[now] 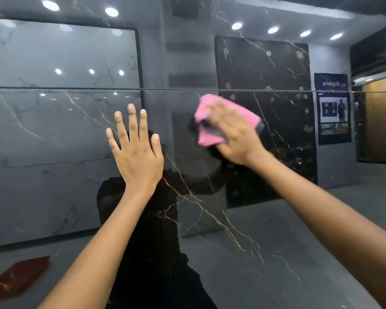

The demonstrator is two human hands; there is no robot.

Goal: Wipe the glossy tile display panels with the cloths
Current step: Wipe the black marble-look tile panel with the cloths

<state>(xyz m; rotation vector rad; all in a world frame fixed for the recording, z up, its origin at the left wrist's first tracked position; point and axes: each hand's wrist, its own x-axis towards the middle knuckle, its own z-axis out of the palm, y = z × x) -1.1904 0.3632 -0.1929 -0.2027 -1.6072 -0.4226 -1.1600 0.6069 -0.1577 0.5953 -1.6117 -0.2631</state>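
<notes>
1. Left hand [136,150]: raised flat against the glossy tile panel [54,121], palm to the surface, fingers spread and pointing up. It is released and grasps nothing. The bare forearm runs down from it toward the lower left edge of the view.

2. Glossy tile panel: dark marble-look surface with thin gold veins, filling the whole view behind both hands. A horizontal seam [76,88] crosses it just above the fingertips of the left hand and just above the right hand. The surface mirrors ceiling lights, other display tiles and a dark outline of the person between and below the two hands.

3. Veins: a bright gold vein [210,214] runs diagonally down and to the right, starting below the left hand's wrist and passing under the right forearm.

4. Pink cloth [206,117]: pressed against the panel under the right hand, to the right of the left hand and just below the seam. It is bunched, with pink folds showing above and to the left of the hand; a grey edge shows at its lower part and at its right corner.

5. Right hand [234,134]: laid over the pink cloth, fingers bent and grasping it against the panel. The image is blurred here, so single fingers cannot be told apart
</notes>
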